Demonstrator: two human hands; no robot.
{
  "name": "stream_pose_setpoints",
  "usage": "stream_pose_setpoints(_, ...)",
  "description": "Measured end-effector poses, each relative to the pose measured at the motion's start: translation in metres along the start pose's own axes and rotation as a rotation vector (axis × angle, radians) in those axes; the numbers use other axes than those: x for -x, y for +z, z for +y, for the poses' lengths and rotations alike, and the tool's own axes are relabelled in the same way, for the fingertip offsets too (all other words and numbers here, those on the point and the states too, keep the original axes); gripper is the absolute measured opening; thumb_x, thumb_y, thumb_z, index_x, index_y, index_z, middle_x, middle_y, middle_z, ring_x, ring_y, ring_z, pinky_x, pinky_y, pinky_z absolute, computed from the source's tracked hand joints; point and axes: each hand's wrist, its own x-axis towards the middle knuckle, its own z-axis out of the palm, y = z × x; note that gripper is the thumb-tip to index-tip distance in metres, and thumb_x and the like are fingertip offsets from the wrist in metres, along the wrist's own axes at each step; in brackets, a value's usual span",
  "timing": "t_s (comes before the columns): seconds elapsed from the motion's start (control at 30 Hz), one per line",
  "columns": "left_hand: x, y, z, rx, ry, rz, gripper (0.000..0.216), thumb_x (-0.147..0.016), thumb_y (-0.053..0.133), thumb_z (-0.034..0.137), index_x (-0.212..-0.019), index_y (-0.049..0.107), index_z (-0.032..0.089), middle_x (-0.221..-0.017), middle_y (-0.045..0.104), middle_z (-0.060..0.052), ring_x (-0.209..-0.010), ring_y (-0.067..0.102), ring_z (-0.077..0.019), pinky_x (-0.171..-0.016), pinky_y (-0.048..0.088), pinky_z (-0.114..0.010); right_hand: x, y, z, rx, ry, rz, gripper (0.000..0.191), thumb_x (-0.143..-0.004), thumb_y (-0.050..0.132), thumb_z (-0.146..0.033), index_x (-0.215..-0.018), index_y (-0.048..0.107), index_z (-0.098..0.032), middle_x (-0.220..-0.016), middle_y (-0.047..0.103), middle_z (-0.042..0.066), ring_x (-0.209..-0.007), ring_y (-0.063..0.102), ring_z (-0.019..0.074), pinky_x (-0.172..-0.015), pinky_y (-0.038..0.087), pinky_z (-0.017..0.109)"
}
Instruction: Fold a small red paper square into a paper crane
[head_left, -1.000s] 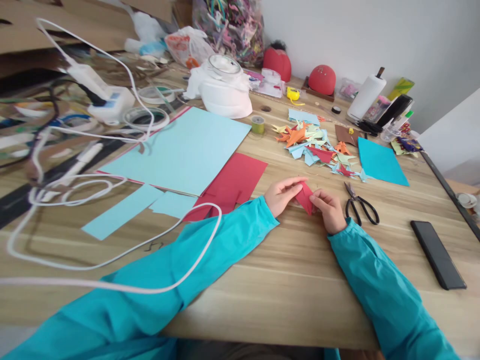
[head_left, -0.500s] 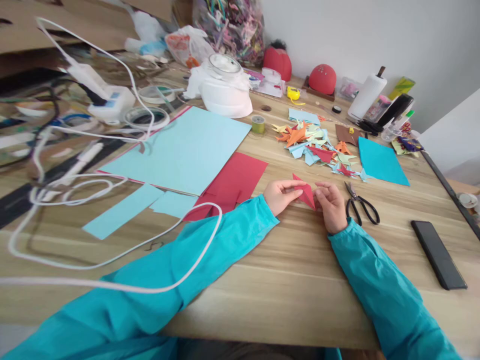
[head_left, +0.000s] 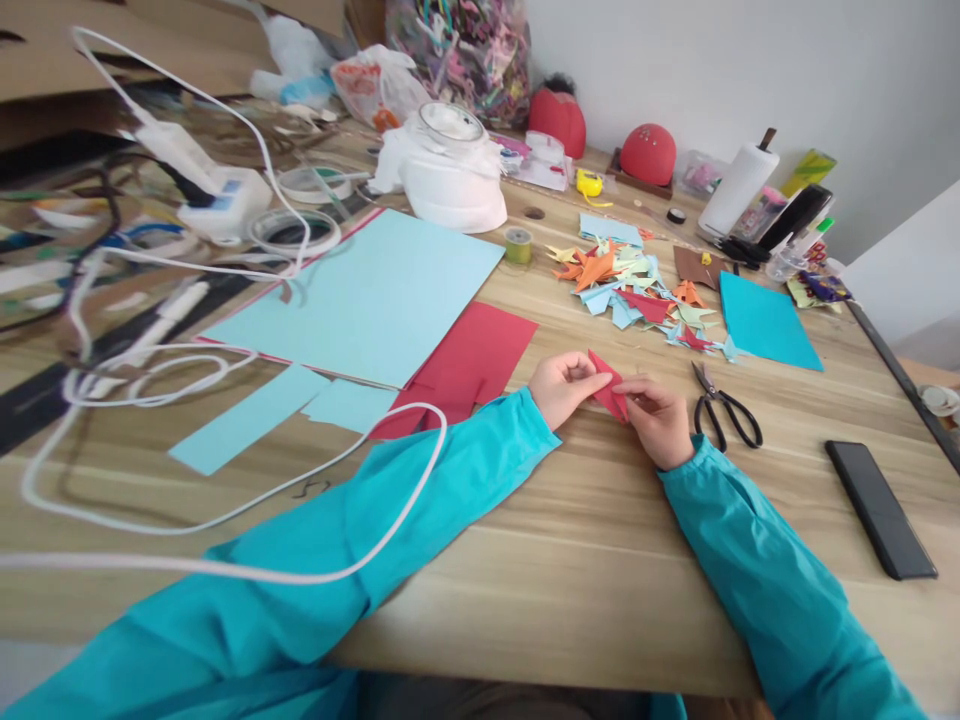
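Observation:
A small folded piece of red paper (head_left: 606,388) is held up between my two hands above the wooden table. My left hand (head_left: 561,388) pinches its left side between thumb and fingers. From the right, my right hand (head_left: 657,412) has its thumb and fingertips closed on the paper's right edge. Beyond the hands lies a pile of folded paper cranes (head_left: 637,290) in orange, blue, green, yellow and red. Black-handled scissors (head_left: 726,408) rest just right of my right hand. Red paper sheets (head_left: 487,350) lie to the left of the hands.
Large light-blue sheets (head_left: 360,290) and a cut blue strip (head_left: 247,420) lie left. A white cable (head_left: 405,510) loops across my left sleeve. A black phone (head_left: 879,508) lies right, a bright blue sheet (head_left: 769,320) behind it. A spool (head_left: 517,246) stands near the middle.
My right hand has moved slightly left and its fingertips have closed onto the red paper. The paper is turned a little and looks narrower. My left hand keeps its pinch.

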Motion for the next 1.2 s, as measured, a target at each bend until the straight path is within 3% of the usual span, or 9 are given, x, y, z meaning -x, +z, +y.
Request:
stream_pose_setpoints(0.07,0.0,0.0,0.0,0.001,-0.01,0.02,0.034,-0.057,0.074,0.027,-0.054,0.042,0.016,-0.042,0.046,0.008,-0.041,0.048,-0.0064,-0.043,0.042,-0.019,0.001,0.0,-0.001,0.005,0.004,-0.002,0.014,-0.072,0.06,-0.015,-0.078,0.07,-0.023,-0.077,0.065,0.002,-0.069,0.058,0.0141,-0.058,0.046,0.026)
stream_pose_setpoints(0.13,-0.001,0.001,0.0,0.055,-0.03,0.032,0.036,-0.054,0.075,0.025,-0.059,0.04,0.017,-0.043,0.048,0.009,-0.041,0.05,-0.0077,-0.043,0.043,-0.02,0.002,0.0,-0.003,0.0,0.015,-0.007,0.013,-0.072,0.06,-0.015,-0.078,0.07,-0.022,-0.076,0.066,0.003,-0.07,0.059,0.0147,-0.059,0.047,0.027)
stream_pose_setpoints(0.3,-0.001,-0.001,0.0,0.186,-0.075,-0.046,0.042,-0.052,0.078,0.025,-0.084,0.054,0.015,-0.067,0.067,0.0,-0.061,0.063,-0.0148,-0.061,0.051,-0.029,0.002,0.001,-0.005,-0.027,0.02,-0.008,0.007,-0.072,0.063,-0.021,-0.076,0.069,-0.022,-0.076,0.067,0.003,-0.07,0.06,0.0153,-0.059,0.047,0.028)
stream_pose_setpoints(0.47,-0.001,-0.002,-0.001,0.123,-0.032,-0.089,0.03,-0.053,0.078,0.029,-0.072,0.065,0.011,-0.073,0.07,-0.005,-0.07,0.064,-0.0158,-0.074,0.051,-0.031,0.002,0.0,-0.004,-0.083,0.046,-0.009,0.007,-0.071,0.067,-0.025,-0.078,0.069,-0.022,-0.078,0.068,0.003,-0.069,0.061,0.0151,-0.058,0.048,0.027)
stream_pose_setpoints(0.63,-0.001,-0.002,-0.002,0.143,-0.045,-0.056,0.028,-0.055,0.078,0.03,-0.072,0.067,0.012,-0.07,0.069,-0.003,-0.066,0.063,-0.0149,-0.071,0.051,-0.031,0.004,0.0,-0.004,0.001,0.04,0.012,0.015,-0.07,0.07,-0.025,-0.084,0.069,-0.022,-0.079,0.067,0.003,-0.067,0.059,0.0142,-0.054,0.047,0.026)
stream_pose_setpoints(1.0,-0.001,-0.001,-0.003,0.144,-0.054,-0.05,0.031,-0.05,0.08,0.028,-0.07,0.064,0.011,-0.069,0.068,-0.004,-0.065,0.062,-0.0146,-0.07,0.051,-0.031,0.005,0.0,-0.014,0.223,-0.142,0.055,0.011,-0.072,0.067,-0.023,-0.083,0.067,-0.023,-0.085,0.063,0.004,-0.075,0.06,0.0155,-0.054,0.05,0.025)
stream_pose_setpoints(1.2,0.001,-0.001,0.001,0.042,-0.051,-0.021,0.029,-0.049,0.079,0.027,-0.067,0.06,0.013,-0.061,0.063,0.001,-0.059,0.058,-0.0118,-0.061,0.048,-0.026,0.006,0.0,-0.017,0.252,-0.121,0.059,0.004,-0.075,0.064,-0.025,-0.078,0.064,-0.022,-0.083,0.062,0.005,-0.077,0.059,0.0168,-0.056,0.049,0.027)
